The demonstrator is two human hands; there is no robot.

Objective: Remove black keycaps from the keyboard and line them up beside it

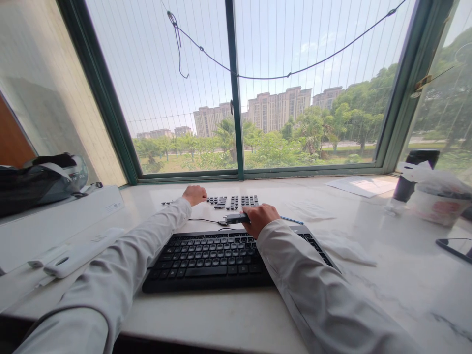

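A black keyboard [217,259] lies on the white counter in front of me, many of its key places showing pale round shapes. Behind it, loose black keycaps [249,200] are laid out in rows. My left hand [194,195] rests at the left part of these rows, fingers curled in; whatever they pinch is hidden. Above the keyboard's back edge, my right hand [261,217] is wrapped round a dark handheld tool with a greyish end [236,218], which points left. A thin black cable [202,220] runs beside that end. My right forearm covers part of the keyboard's right side.
A blue thin stick [293,221] lies right of my right hand. Crumpled clear plastic [346,249] and paper [359,186] lie farther right, near a bagged tub [435,201], a dark cylinder [415,172] and a phone [457,247]. At left are a white box [73,216] and black bag [37,184].
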